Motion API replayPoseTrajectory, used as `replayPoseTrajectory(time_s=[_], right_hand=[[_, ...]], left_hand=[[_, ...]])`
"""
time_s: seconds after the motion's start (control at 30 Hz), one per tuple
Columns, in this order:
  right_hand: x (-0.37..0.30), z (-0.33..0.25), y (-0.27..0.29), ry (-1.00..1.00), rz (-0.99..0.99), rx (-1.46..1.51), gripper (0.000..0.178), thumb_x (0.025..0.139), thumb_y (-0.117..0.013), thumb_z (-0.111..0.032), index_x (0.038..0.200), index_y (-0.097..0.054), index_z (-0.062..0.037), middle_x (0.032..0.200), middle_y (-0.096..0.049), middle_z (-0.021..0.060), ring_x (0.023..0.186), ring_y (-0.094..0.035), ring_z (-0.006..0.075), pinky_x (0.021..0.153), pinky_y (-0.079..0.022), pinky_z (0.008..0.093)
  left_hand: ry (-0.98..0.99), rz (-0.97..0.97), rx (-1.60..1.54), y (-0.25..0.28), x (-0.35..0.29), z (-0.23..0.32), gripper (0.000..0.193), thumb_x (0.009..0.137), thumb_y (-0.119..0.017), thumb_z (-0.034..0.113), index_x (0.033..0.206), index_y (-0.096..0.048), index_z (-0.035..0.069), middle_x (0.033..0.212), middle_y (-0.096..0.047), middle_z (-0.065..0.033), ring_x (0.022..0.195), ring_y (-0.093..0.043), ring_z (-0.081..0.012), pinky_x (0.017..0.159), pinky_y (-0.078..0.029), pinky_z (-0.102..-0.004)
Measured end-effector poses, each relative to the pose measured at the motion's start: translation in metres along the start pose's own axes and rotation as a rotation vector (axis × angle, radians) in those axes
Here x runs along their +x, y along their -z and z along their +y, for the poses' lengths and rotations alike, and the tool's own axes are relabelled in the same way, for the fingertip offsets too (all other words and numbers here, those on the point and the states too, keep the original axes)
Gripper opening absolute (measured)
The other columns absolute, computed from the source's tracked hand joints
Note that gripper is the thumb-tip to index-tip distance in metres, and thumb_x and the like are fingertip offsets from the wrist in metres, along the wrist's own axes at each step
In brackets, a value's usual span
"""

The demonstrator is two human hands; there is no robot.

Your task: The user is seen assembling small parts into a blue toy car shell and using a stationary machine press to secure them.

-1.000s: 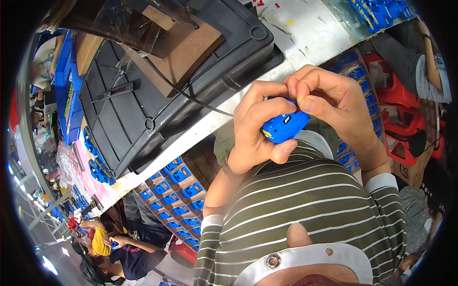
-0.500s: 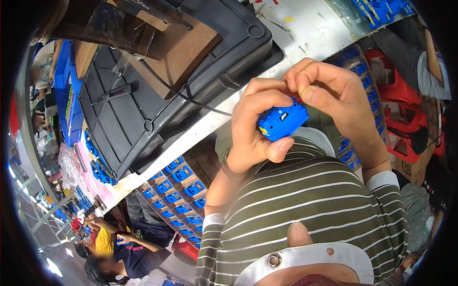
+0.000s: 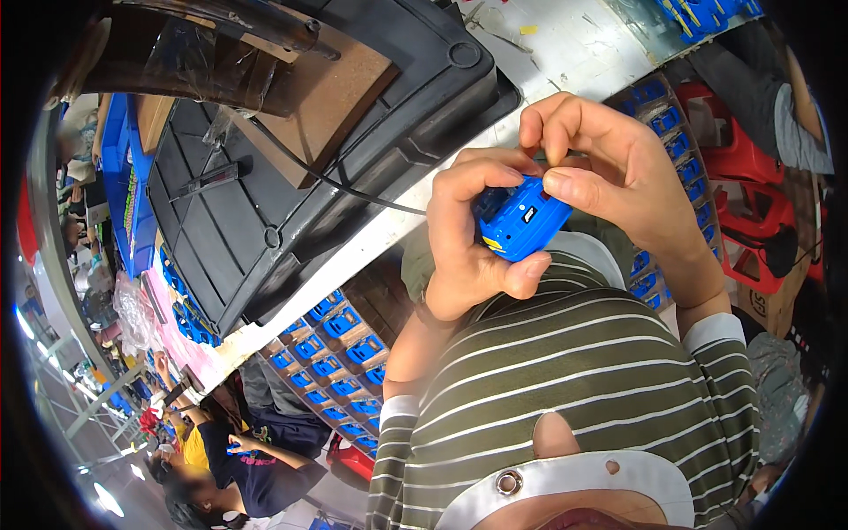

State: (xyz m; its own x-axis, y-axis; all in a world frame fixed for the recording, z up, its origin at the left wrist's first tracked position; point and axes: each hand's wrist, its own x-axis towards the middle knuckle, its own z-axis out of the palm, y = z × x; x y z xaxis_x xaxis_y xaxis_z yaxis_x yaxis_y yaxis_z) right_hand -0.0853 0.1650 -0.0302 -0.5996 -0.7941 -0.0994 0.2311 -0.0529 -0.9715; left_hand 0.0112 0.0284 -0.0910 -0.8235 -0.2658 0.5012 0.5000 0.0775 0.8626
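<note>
At upper center, open room is running over the worktop (image 3: 574, 62) between the black box (image 3: 291, 212) and the blue parts (image 3: 707, 18) at upper right. Left of the left hand (image 3: 459, 234), that box, a wooden board (image 3: 358, 79) and a cable (image 3: 355, 188) are blocking passage; red stools (image 3: 744, 150) are crowding the right side.

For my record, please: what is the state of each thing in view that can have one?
Left hand: curled around blue housing
Right hand: fingers bent, thumb at housing
Blue housing: held, tilted
Black crate: partly under brown board
Black cable: curving across crate
Divided carton: holding blue parts
</note>
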Motion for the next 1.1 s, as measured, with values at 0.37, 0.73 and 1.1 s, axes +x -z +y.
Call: replayPoseTrajectory(time_s=[0.37, 0.73, 1.1], right_hand=[[-0.002, -0.008, -0.005, -0.128, 0.003, 0.057, 0.017, 0.079, -0.060, -0.012, 0.081, -0.044, -0.0073, 0.103, -0.048, 0.0073, 0.093, -0.046, 0.0112, 0.084, -0.039, 0.0248], [-0.003, -0.003, -0.011, -0.138, 0.044, 0.121, 0.017, 0.080, -0.059, -0.012, 0.082, -0.042, -0.0085, 0.107, -0.049, 0.0082, 0.100, -0.047, 0.0129, 0.090, -0.038, 0.0274], [-0.006, 0.014, -0.015, -0.005, 0.034, 0.124, 0.013, 0.085, -0.058, -0.006, 0.089, -0.047, -0.0046, 0.106, -0.048, 0.0058, 0.091, -0.049, 0.0073, 0.077, -0.042, 0.0220]], left_hand=[[-0.103, 0.067, 0.140, -0.003, 0.003, 0.001, 0.052, 0.069, -0.073, 0.036, 0.102, -0.049, 0.003, 0.092, -0.059, -0.0173, 0.082, -0.057, -0.0261, 0.071, -0.046, -0.0339], [-0.235, 0.118, 0.293, -0.004, 0.005, -0.002, 0.046, 0.070, -0.072, 0.037, 0.098, -0.052, 0.005, 0.086, -0.061, -0.0141, 0.072, -0.059, -0.0259, 0.063, -0.047, -0.0329], [-0.187, 0.152, 0.263, -0.006, -0.004, 0.000, 0.047, 0.072, -0.070, 0.039, 0.100, -0.053, 0.005, 0.087, -0.061, -0.0142, 0.075, -0.059, -0.0265, 0.064, -0.047, -0.0331]])
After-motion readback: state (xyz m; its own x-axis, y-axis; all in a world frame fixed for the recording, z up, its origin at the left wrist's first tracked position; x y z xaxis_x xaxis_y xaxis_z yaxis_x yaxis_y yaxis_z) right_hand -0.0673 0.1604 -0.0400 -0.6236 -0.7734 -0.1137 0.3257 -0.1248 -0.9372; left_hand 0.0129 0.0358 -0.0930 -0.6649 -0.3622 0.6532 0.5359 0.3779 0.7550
